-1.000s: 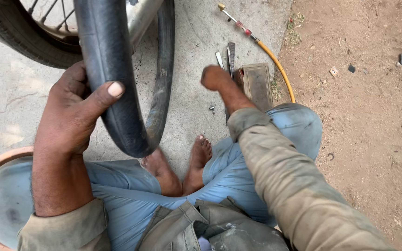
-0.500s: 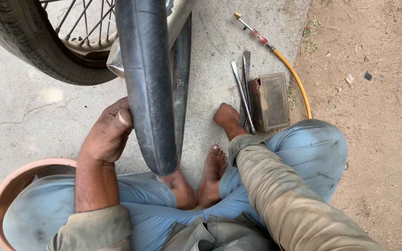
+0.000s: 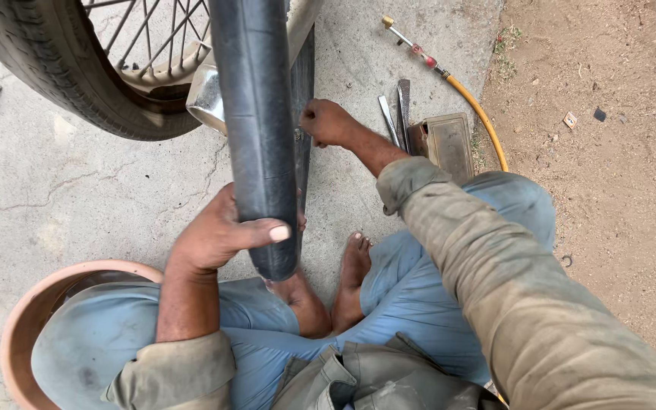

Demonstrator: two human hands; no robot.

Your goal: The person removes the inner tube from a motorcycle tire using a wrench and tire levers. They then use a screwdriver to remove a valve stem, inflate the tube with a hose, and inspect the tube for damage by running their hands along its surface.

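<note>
Seated on the concrete floor (image 3: 77, 197), my left hand (image 3: 218, 235) wraps the black inner tube (image 3: 256, 114), holding it upright over my lap, while my right hand (image 3: 328, 121) pinches its far side near the wheel (image 3: 70, 83).

Background stuff here: a black spoked wheel with a ribbed rubber tyre (image 3: 62, 83) sits top left on the cracked grey concrete floor (image 3: 77, 197), with a shiny chrome metal part (image 3: 206, 99) poking out beside it. A yellow hose with a brass-tipped nozzle (image 3: 449, 80) snakes along the edge of the brown dirt ground (image 3: 609, 190). Near it, a flat brownish rectangular box (image 3: 449, 144) with two flat metal tyre levers (image 3: 396, 118) just beside it. Bottom left, a round terracotta-coloured basin (image 3: 28, 319).
</note>
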